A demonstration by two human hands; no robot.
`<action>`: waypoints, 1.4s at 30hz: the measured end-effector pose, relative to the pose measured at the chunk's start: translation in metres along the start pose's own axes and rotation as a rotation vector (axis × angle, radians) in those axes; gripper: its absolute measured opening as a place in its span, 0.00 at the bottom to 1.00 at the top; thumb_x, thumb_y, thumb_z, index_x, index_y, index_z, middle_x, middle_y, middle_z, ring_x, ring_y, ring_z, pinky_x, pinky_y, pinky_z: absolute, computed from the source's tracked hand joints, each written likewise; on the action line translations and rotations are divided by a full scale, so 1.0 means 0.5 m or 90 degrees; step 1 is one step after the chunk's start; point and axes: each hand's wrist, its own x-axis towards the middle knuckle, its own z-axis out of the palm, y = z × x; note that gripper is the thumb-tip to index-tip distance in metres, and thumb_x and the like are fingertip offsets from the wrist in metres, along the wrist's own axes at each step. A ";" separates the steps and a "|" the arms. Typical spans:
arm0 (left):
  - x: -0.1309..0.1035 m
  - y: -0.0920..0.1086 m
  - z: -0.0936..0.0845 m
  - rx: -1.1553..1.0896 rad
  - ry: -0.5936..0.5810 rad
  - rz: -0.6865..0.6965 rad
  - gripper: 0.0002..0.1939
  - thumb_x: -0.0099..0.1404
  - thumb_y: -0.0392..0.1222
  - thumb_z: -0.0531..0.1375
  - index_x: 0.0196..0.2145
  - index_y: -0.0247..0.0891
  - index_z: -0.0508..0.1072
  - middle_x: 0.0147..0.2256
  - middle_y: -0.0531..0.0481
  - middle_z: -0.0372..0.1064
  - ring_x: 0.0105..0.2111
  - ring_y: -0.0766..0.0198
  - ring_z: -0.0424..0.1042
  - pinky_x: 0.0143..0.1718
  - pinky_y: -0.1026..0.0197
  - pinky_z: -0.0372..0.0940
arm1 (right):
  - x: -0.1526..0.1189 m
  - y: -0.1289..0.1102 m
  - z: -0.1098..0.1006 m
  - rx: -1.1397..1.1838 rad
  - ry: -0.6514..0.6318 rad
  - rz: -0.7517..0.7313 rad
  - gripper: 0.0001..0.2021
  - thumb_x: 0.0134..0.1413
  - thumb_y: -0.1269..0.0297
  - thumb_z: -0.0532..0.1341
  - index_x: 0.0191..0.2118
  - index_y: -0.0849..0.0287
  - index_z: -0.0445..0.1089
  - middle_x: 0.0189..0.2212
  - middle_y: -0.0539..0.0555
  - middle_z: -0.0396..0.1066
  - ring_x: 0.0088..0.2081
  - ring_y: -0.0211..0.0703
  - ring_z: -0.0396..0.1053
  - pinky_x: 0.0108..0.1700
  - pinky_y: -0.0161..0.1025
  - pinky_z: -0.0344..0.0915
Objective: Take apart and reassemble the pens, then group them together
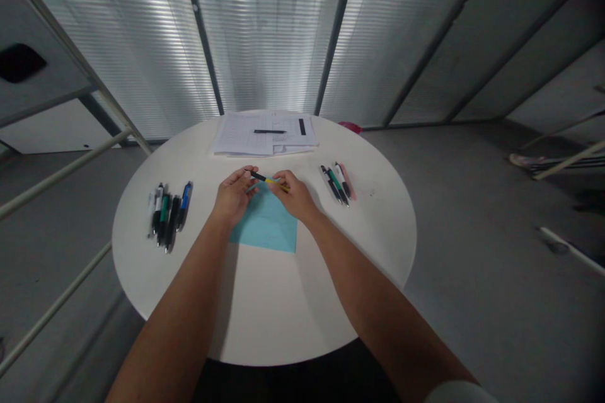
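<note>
Between my two hands is a black and yellow pen [259,176], held slanting above a light blue sheet [267,223]. My left hand [233,194] pinches its black end between thumb and fingertips. On the yellow end, my right hand [293,194] is closed with thumb and fingers. The sheet lies flat on the white round table [269,308], its far part hidden by the hands. To the left lies a group of several pens [165,217], black, green and blue. A second group of pens [334,184], with a pink one at its edge, lies to the right.
Printed papers [243,132] are stacked at the table's far side, with a dark pen [269,131] on top. A pale metal frame [70,170] stands left of the table. Behind is a glass wall with blinds [269,31]. Something pink [350,127] shows past the far edge.
</note>
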 end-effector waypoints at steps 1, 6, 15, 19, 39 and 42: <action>0.000 0.001 -0.001 -0.008 0.006 0.001 0.12 0.53 0.38 0.69 0.37 0.38 0.76 0.48 0.45 0.70 0.33 0.67 0.69 0.32 0.64 0.67 | 0.000 0.001 0.001 0.002 0.012 0.000 0.13 0.55 0.54 0.61 0.42 0.54 0.67 0.34 0.48 0.70 0.34 0.38 0.67 0.37 0.36 0.61; 0.002 0.002 -0.003 -0.017 0.021 -0.001 0.12 0.53 0.38 0.69 0.36 0.39 0.76 0.48 0.45 0.71 0.35 0.66 0.69 0.33 0.63 0.66 | 0.007 0.008 0.004 -0.005 0.032 -0.043 0.08 0.60 0.57 0.56 0.36 0.56 0.67 0.36 0.51 0.70 0.37 0.39 0.66 0.41 0.36 0.61; 0.002 -0.002 -0.003 0.016 0.013 0.023 0.11 0.51 0.40 0.70 0.34 0.38 0.77 0.47 0.44 0.71 0.36 0.65 0.69 0.33 0.63 0.65 | 0.002 0.001 -0.002 0.026 -0.014 0.017 0.14 0.64 0.53 0.50 0.37 0.55 0.67 0.24 0.46 0.66 0.26 0.36 0.63 0.31 0.34 0.56; 0.006 -0.003 -0.007 0.005 0.023 0.023 0.13 0.51 0.41 0.71 0.34 0.39 0.77 0.47 0.46 0.71 0.36 0.66 0.69 0.33 0.64 0.65 | 0.004 0.007 0.000 0.086 0.006 0.035 0.13 0.60 0.52 0.55 0.40 0.55 0.67 0.23 0.45 0.66 0.25 0.36 0.63 0.31 0.34 0.58; 0.008 -0.011 -0.005 0.120 0.080 0.068 0.12 0.48 0.43 0.72 0.28 0.37 0.77 0.34 0.47 0.73 0.30 0.67 0.69 0.31 0.63 0.63 | 0.024 -0.011 -0.022 0.490 0.130 0.180 0.17 0.44 0.50 0.67 0.34 0.56 0.68 0.18 0.46 0.68 0.21 0.37 0.66 0.26 0.34 0.62; 0.006 -0.020 0.000 0.232 0.061 0.100 0.11 0.47 0.42 0.72 0.28 0.36 0.78 0.26 0.48 0.71 0.25 0.68 0.66 0.29 0.63 0.62 | 0.034 -0.006 -0.034 0.612 0.164 0.246 0.20 0.48 0.42 0.61 0.32 0.55 0.65 0.21 0.47 0.67 0.24 0.37 0.67 0.28 0.35 0.63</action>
